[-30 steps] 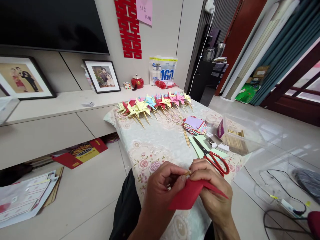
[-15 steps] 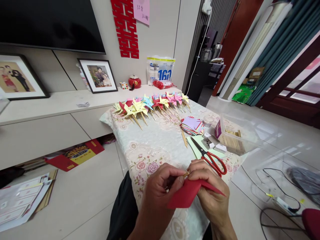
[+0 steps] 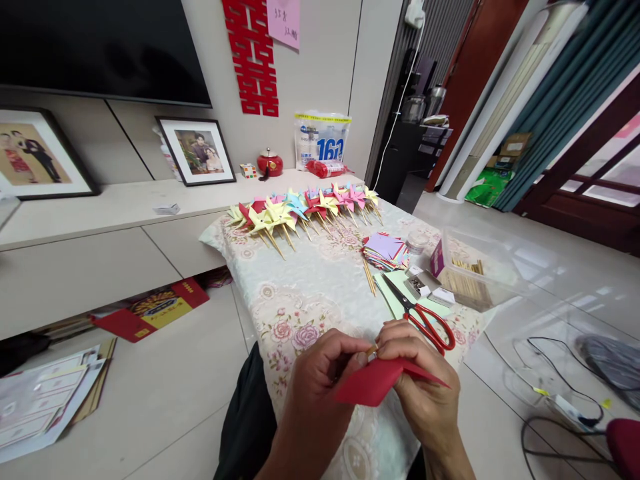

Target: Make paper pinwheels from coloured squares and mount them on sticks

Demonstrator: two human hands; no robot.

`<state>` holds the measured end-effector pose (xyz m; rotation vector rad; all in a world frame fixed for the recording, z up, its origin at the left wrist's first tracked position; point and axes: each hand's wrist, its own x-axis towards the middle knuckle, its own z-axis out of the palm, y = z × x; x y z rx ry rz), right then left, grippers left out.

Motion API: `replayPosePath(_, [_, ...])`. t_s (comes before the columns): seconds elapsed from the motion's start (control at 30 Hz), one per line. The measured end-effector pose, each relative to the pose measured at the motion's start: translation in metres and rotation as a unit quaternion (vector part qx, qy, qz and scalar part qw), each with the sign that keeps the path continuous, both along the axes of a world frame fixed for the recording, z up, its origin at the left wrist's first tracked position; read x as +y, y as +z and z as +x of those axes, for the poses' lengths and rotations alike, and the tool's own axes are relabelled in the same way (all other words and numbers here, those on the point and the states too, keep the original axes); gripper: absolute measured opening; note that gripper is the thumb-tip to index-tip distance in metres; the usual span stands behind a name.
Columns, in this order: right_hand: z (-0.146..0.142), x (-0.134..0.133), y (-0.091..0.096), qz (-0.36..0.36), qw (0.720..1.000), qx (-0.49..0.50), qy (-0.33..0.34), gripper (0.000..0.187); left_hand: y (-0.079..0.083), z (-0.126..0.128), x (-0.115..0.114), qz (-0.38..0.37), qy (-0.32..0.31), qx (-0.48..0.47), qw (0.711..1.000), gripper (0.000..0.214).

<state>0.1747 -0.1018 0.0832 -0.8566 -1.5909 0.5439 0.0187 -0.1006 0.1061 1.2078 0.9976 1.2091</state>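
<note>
Close in front of me, a folded sheet of red paper (image 3: 373, 383) spans both hands above the near part of the table. My right hand (image 3: 423, 377) is closed round the paper, fingers over its upper edge. The thumb and forefinger of my left hand (image 3: 320, 383) pinch at the tip of a small wooden stick (image 3: 373, 351) beside the paper's upper edge. The fingers hide most of the stick. Just beyond my right hand lie red-handled scissors (image 3: 420, 313), blades partly over a pale green sheet (image 3: 393, 303).
Paper pinwheels (image 3: 297, 207) on sticks lie along the table's far end. A stack of coloured paper squares (image 3: 385, 250), loose sticks (image 3: 369, 277), an opened small box (image 3: 416, 285) and a clear plastic tub (image 3: 493, 293) with sticks are at the right. Cables (image 3: 555, 453) cross the floor.
The red paper's lower edge has tilted up slightly. A little more of the stick's tip shows between my fingers; both hands stay in nearly the same place.
</note>
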Motion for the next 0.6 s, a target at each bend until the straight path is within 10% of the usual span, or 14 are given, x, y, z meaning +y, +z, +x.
replayPosePath(0.6, [0.0012, -0.0027, 0.0004, -0.030, 0.999, -0.012, 0.019, 0.008, -0.0065, -0.0052, 0.0018, 0.049, 0.005, 0.066, 0.997, 0.013])
